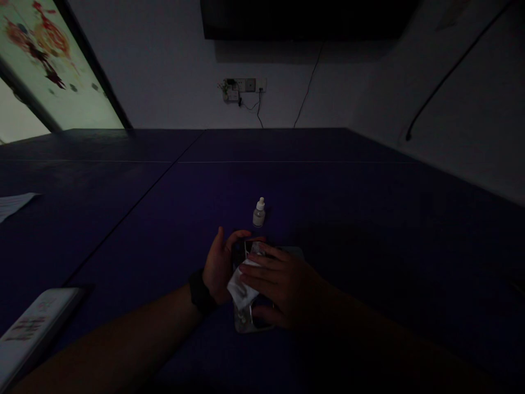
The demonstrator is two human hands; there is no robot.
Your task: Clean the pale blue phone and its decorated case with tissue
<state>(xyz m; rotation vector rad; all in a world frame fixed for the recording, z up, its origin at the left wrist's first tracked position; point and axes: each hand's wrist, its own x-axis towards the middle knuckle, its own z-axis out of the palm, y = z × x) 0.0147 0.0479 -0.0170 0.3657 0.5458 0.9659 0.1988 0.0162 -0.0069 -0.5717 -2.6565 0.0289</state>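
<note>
A dark, flat, glossy object [239,253], perhaps a phone, is held up by my left hand [216,269]. The left fingers curl behind its far edge, and the thumb points up at the side. My right hand [283,282] presses a crumpled white wipe [241,288] against the object's face, fingers laid across it. Below both hands, a clear plastic tray or case [243,327] shows partly on the table; the hands cover most of it. Just beyond the fingers stands a small dropper bottle [258,216] with a white cap, upright and untouched.
The dark blue table [135,186] has a seam on the left. A white box [35,328] lies at the near left, with a paper sheet [16,203] farther back. Wall sockets [246,85] with cables and a dark screen [307,19] are behind. The room is dim.
</note>
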